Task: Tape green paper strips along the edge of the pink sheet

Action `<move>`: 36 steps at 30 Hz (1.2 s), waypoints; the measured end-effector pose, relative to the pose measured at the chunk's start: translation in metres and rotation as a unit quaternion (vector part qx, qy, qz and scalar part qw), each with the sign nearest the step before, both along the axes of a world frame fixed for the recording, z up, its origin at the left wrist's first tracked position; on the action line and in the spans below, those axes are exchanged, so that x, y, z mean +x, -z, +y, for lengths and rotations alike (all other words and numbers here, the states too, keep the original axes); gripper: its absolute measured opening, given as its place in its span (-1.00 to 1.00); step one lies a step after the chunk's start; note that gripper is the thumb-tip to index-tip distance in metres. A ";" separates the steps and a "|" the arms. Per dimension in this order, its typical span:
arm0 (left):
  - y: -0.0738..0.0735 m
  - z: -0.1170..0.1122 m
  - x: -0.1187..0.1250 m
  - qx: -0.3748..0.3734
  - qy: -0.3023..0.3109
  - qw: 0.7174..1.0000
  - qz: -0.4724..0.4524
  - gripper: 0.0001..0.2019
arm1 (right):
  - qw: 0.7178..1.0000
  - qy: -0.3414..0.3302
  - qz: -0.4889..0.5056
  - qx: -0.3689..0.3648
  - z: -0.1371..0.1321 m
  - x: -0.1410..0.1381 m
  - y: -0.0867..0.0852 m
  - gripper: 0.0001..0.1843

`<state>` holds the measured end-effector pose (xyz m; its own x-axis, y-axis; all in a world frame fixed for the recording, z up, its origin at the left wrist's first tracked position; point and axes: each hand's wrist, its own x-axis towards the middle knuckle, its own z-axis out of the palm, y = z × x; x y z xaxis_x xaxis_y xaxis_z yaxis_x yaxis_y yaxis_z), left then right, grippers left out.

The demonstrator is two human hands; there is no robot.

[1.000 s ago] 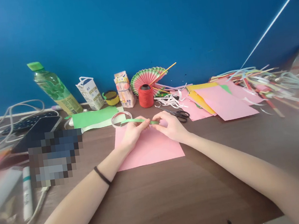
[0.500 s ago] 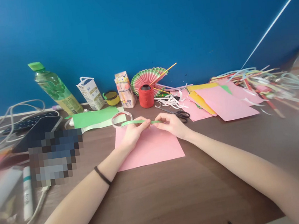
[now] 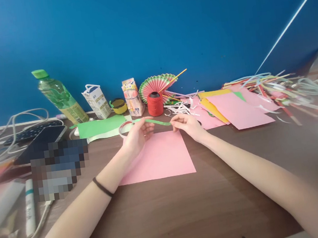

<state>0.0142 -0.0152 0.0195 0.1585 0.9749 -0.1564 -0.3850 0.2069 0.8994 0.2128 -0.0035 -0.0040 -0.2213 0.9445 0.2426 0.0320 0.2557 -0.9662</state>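
A narrow green paper strip (image 3: 159,122) runs between my hands above a pink paper sheet (image 3: 163,157) lying on the desk. My right hand (image 3: 187,125) pinches its right end between thumb and fingertips. On the other side, my left hand (image 3: 136,135) has the strip between thumb and index finger, with the other fingers loosely stretched out. A roll of clear tape (image 3: 123,129) stands just behind my left hand, partly hidden by it. The scissors (image 3: 200,123) are mostly covered by my right hand.
Green paper (image 3: 102,126), a bottle (image 3: 61,94), cartons and red thread (image 3: 155,104) line the back by the blue wall. A folded paper fan (image 3: 155,84) leans there. Pink sheets (image 3: 240,109) and loose strips lie right; a phone (image 3: 41,143), cables and a marker (image 3: 29,208) are left.
My hands have moved apart, so more of the green strip shows between them. The left hand's fingers have loosened and spread. The pink sheet's top edge is more exposed.
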 end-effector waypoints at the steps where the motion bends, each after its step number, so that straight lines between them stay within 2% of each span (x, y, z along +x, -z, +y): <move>1: -0.003 0.002 -0.002 -0.005 -0.021 1.000 0.002 -0.81 | 1.000 0.004 0.001 0.001 0.000 0.001 -0.001 -0.82; 7: -0.019 0.014 -0.022 0.049 -0.165 0.985 -0.012 -0.83 | 1.000 0.016 0.025 -0.006 0.001 0.001 -0.004 -0.78; 11: -0.027 0.017 -0.033 0.083 -0.155 0.984 0.009 -0.92 | 0.999 0.004 0.039 -0.012 0.001 0.000 -0.004 -0.76; 14: -0.032 0.019 -0.043 0.078 -0.121 0.989 0.042 -0.93 | 0.999 0.009 0.045 -0.016 0.002 0.001 -0.003 -0.74; 17: -0.035 0.023 -0.056 0.024 -0.053 0.997 0.058 -0.89 | 0.999 0.014 0.047 -0.022 0.002 0.001 -0.004 -0.72; 22: -0.038 0.027 -0.082 -0.008 0.045 0.992 0.117 -0.87 | 0.997 0.009 0.059 -0.041 0.002 0.001 -0.006 -0.72; 26: -0.037 0.025 -0.095 -0.027 0.167 0.960 0.224 -0.74 | 0.997 -0.011 0.057 -0.050 0.004 0.004 -0.004 -0.71; 29: -0.034 0.023 -0.096 -0.024 0.210 0.936 0.281 -0.70 | 0.997 -0.043 0.028 -0.060 0.005 0.008 -0.003 -0.72; 36: -0.038 0.015 -0.085 -0.013 0.269 0.880 0.391 -0.93 | 0.981 -0.121 -0.139 -0.053 0.001 0.011 -0.009 -0.83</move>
